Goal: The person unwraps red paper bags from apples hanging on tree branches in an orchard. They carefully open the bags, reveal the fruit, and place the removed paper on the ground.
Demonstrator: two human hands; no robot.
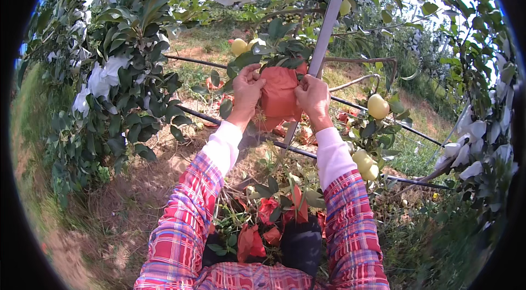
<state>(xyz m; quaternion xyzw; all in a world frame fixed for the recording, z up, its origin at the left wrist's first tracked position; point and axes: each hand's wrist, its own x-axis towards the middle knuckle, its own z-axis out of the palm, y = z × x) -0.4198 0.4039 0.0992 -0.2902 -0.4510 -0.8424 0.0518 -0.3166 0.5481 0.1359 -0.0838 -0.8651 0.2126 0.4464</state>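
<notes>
A red paper fruit bag (280, 92) hangs among the leaves in front of me, and whatever is inside it is hidden. At the bag's upper left edge is my left hand (248, 87), its thumb and forefinger close to the paper; whether they pinch it I cannot tell. My right hand (313, 94) pinches the right edge of the bag, beside a slanting metal post (327, 27). Pale yellow apples (239, 47) hang just behind and above the left hand.
Dark hoses (201, 116) cross behind the bag. More yellow apples (378, 106) hang at right. White bags (107, 74) hang on the left tree and on the right one. Torn red bags (249, 242) lie among plants by my legs. A bare branch (355, 81) juts out at right.
</notes>
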